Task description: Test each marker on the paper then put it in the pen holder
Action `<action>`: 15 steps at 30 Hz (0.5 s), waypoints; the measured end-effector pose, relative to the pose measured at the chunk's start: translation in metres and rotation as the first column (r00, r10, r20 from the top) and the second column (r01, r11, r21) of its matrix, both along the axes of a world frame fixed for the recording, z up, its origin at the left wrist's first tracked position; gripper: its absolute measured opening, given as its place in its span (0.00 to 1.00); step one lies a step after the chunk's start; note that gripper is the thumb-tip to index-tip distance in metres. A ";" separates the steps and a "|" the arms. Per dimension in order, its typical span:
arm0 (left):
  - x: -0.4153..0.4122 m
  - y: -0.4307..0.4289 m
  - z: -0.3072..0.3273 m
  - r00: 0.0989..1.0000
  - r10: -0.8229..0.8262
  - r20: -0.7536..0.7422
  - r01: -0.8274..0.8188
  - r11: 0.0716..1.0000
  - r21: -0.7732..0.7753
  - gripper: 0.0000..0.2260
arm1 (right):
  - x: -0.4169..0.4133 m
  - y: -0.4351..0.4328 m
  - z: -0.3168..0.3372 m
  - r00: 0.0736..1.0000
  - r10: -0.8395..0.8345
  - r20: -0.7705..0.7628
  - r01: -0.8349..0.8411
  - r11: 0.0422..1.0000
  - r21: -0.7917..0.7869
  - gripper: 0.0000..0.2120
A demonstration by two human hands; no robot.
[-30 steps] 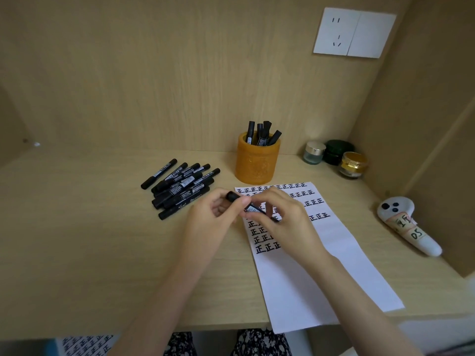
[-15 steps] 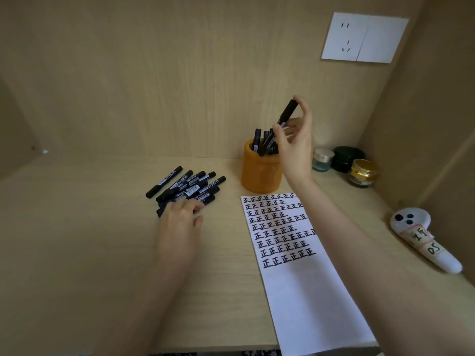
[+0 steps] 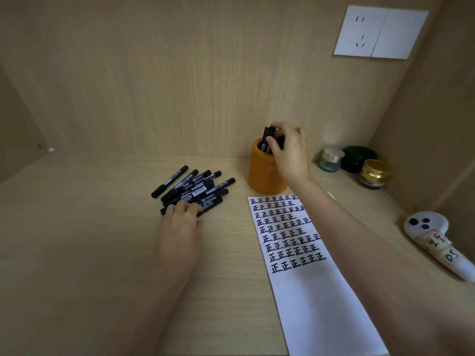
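An orange pen holder (image 3: pixel 266 176) stands at the back of the desk with several black markers in it. My right hand (image 3: pixel 289 152) is over its rim, fingers closed on a black marker (image 3: pixel 268 134) that stands inside the holder. A pile of black markers (image 3: pixel 195 185) lies left of the holder. My left hand (image 3: pixel 181 222) rests at the pile's near edge, fingers curled over the nearest marker (image 3: pixel 213 201), thumb at its near side; that marker lies on the desk. The white paper (image 3: pixel 308 291) with rows of black test marks lies between my forearms.
Three small jars (image 3: pixel 354 163) stand in the back right corner. A white controller with taped labels (image 3: pixel 431 237) lies at the right by the side wall. A wall socket (image 3: pixel 380 32) is on the back panel. Wooden walls close in the back and right.
My right hand carried the capped marker from over the paper up to the holder and lowered it in. My left hand went to the pile and stays on the nearest marker.
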State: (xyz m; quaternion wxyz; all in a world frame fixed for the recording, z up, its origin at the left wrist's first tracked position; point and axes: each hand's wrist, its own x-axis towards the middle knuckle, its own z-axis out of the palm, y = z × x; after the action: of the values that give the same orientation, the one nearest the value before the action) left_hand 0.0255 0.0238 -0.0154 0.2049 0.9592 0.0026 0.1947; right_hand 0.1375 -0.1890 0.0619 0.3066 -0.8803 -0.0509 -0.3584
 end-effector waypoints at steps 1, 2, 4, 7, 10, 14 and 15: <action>0.001 0.000 0.000 1.000 -0.003 -0.002 0.003 1.000 0.009 0.14 | 0.002 -0.001 -0.004 1.000 -0.015 0.008 0.016 0.998 -0.055 0.16; 0.001 0.000 -0.001 1.000 -0.006 -0.005 0.006 1.000 0.018 0.14 | 0.002 -0.002 -0.007 1.000 -0.025 0.008 0.026 0.996 -0.086 0.16; 0.002 0.001 -0.001 1.000 -0.004 -0.008 0.004 1.000 0.027 0.14 | 0.001 -0.002 -0.011 0.999 -0.035 -0.003 0.035 0.994 -0.105 0.17; 0.004 0.002 -0.003 1.000 0.019 -0.023 -0.018 0.999 0.043 0.14 | -0.004 -0.003 -0.015 1.000 -0.022 -0.017 0.020 0.995 -0.103 0.20; 0.005 0.002 -0.005 0.999 0.034 -0.034 -0.032 0.997 0.073 0.14 | -0.014 -0.003 -0.018 0.999 0.032 -0.037 -0.034 0.999 -0.040 0.23; 0.004 0.001 -0.008 1.000 0.028 -0.005 -0.027 0.998 0.061 0.10 | -0.038 -0.001 -0.026 0.999 0.047 -0.010 -0.047 0.999 -0.020 0.20; 0.003 0.000 -0.008 1.000 0.021 0.005 -0.021 0.998 0.054 0.10 | -0.047 0.000 -0.028 0.998 0.064 -0.010 -0.064 0.998 0.005 0.18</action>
State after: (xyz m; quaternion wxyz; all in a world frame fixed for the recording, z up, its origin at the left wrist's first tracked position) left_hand 0.0282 0.0239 -0.0234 0.1767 0.9639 0.0069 0.1989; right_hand 0.0906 -0.1886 0.0342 0.3204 -0.8792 -0.0767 -0.3441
